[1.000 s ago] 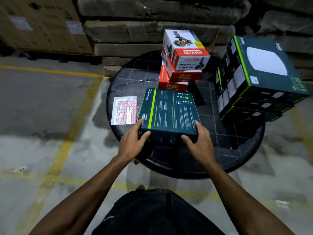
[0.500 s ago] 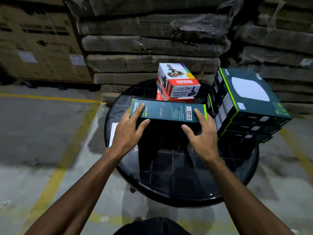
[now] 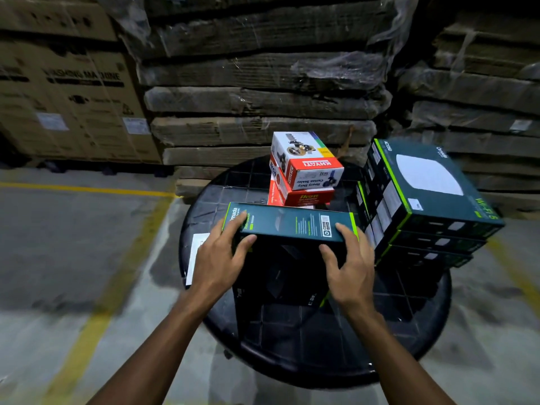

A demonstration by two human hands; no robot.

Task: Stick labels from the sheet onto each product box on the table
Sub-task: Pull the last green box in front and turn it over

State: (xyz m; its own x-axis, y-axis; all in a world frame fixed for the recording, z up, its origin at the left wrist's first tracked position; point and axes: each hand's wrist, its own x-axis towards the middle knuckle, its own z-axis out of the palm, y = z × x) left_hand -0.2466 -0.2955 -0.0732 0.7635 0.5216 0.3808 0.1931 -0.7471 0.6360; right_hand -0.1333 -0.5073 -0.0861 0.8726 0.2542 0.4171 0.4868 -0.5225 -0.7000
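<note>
A dark teal box (image 3: 292, 225) with green edges stands tipped up on the round black table (image 3: 292, 346), its narrow side facing up. My left hand (image 3: 222, 255) grips its left end and my right hand (image 3: 347, 264) grips its right end, fingers over the top and thumbs on the near face. The label sheet (image 3: 196, 252) lies flat on the table at the left, mostly hidden behind my left hand. Behind the box stands a pile of red and white boxes (image 3: 304, 171). A stack of three dark teal boxes (image 3: 423, 200) fills the right of the table.
Wrapped stacks of flat cardboard (image 3: 263, 83) rise close behind the table. Large brown cartons (image 3: 67, 92) stand at the back left. Grey concrete floor with yellow lines (image 3: 96, 302) lies to the left and right.
The teal box went from lying flat to standing on its edge, lifted by both hands and moved a little away from me. The head view tilted upward.
</note>
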